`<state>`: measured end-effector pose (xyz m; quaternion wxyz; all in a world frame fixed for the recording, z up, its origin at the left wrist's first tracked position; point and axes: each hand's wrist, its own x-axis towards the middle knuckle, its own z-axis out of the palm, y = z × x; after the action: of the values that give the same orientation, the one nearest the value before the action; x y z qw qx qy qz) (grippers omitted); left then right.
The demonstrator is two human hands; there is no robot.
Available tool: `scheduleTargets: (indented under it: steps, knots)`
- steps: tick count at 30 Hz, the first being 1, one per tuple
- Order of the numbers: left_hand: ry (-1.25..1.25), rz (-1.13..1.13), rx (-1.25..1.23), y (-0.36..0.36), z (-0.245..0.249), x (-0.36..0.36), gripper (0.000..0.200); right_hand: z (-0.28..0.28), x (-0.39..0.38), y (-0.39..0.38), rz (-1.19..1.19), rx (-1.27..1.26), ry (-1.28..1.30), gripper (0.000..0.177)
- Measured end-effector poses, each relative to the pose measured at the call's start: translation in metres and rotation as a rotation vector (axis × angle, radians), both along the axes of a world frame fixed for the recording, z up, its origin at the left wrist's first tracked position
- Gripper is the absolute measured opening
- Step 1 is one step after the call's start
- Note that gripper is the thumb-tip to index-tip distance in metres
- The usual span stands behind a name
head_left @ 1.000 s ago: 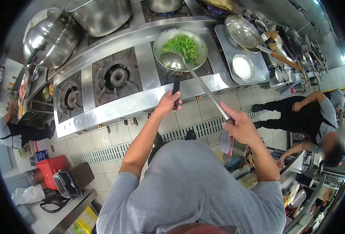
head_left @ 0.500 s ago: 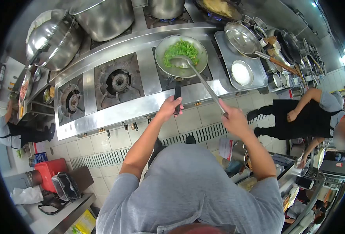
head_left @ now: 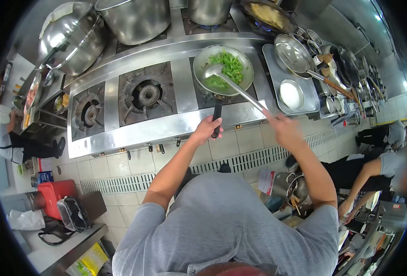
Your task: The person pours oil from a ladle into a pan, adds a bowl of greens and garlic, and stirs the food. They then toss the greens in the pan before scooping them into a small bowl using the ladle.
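Note:
My left hand (head_left: 206, 130) is closed around the black handle (head_left: 217, 110) of a frying pan (head_left: 247, 76) on the stove. Chopped green vegetables (head_left: 231, 66) lie in the pan, mostly toward its middle and right. A long metal ladle (head_left: 245, 94) slants into the pan, its bowl resting against the greens on the left side. The ladle's far end is in my right hand (head_left: 286, 132), which is closed on it and slightly blurred. Whether a flame burns under the pan is hidden.
Two bare burners (head_left: 148, 93) sit left of the pan. On the right, a metal tray (head_left: 309, 106) carries a bowl of white contents (head_left: 291, 94) and a strainer-like pan (head_left: 292, 53). Large pots (head_left: 136, 23) stand behind. One co-worker (head_left: 364, 172) leans at right; another person (head_left: 12, 142) stands left.
The ladle's bowl has moved left in the pan and my right hand has shifted right. My left hand keeps its grip. The co-worker at right has bent lower, and another person shows behind.

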<state>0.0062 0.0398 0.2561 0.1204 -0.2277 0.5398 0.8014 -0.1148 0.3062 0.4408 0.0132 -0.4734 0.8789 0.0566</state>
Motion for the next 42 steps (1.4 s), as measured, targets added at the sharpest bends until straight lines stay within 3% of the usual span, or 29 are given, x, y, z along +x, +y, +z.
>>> scheduleTargets:
  steps: [4, 9, 10, 12, 15, 18, 24, 29, 33, 36, 39, 42]
  knots:
    - [0.000, 0.004, -0.003, 0.000, 0.002, 0.000, 0.027, 0.016, -0.007, 0.014, -0.055, -0.089, -0.042, 0.076]
    - [0.008, 0.002, -0.020, 0.001, 0.002, 0.000, 0.027, -0.047, -0.037, -0.033, -0.117, -0.264, -0.009, 0.075]
    - [-0.001, -0.001, -0.019, 0.001, 0.003, -0.002, 0.028, -0.047, -0.035, -0.033, -0.109, -0.185, -0.032, 0.075]
    - [-0.023, -0.001, -0.014, 0.001, 0.005, -0.001, 0.029, -0.042, -0.021, -0.028, -0.087, -0.021, -0.082, 0.075]
    - [0.008, 0.006, -0.021, 0.001, -0.004, -0.001, 0.030, -0.009, -0.017, 0.012, 0.035, -0.096, -0.012, 0.074]
    - [0.009, 0.003, -0.012, 0.001, -0.002, -0.001, 0.032, 0.002, -0.017, 0.020, -0.069, -0.094, -0.009, 0.074]
    - [-0.021, 0.009, -0.038, 0.003, 0.006, -0.003, 0.033, -0.054, -0.056, -0.022, -0.041, -0.196, 0.029, 0.071]
    - [0.001, 0.027, -0.008, 0.003, 0.004, 0.000, 0.027, 0.043, -0.019, -0.014, 0.059, 0.100, 0.073, 0.070]
    - [-0.016, 0.018, -0.017, 0.002, -0.001, -0.001, 0.034, 0.057, 0.006, 0.031, 0.031, 0.090, 0.098, 0.077]
    - [0.004, 0.014, -0.018, 0.001, 0.003, -0.001, 0.034, 0.043, 0.037, 0.056, -0.103, 0.154, -0.012, 0.080]
    - [-0.006, 0.032, -0.028, 0.004, 0.001, -0.002, 0.036, -0.025, 0.043, 0.037, -0.149, -0.047, -0.134, 0.078]
    - [0.018, 0.010, -0.025, 0.001, -0.001, -0.002, 0.031, -0.013, 0.025, 0.022, -0.166, -0.198, -0.315, 0.076]
